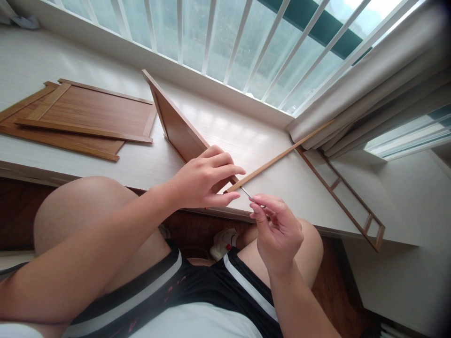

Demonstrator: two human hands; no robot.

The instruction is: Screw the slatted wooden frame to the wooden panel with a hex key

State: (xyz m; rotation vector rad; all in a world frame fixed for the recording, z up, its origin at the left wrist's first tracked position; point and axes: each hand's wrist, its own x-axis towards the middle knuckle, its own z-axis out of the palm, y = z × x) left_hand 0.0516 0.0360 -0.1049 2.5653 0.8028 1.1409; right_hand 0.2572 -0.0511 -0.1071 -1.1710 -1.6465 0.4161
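My left hand (pixel 204 178) grips the near corner where an upright wooden panel (pixel 176 123) meets a long thin wooden strip (pixel 282 156). The panel stands on its edge on the white window ledge (pixel 239 141). My right hand (pixel 276 230) pinches a thin metal tool (pixel 248 194), its tip pointing at the end of the strip just by my left fingertips. My bare knees sit below the ledge.
A stack of flat wooden panels (pixel 77 115) lies on the ledge at the left. A narrow ladder-like wooden frame (pixel 347 199) rests at the right, under the curtain (pixel 380 89). Window bars run along the back.
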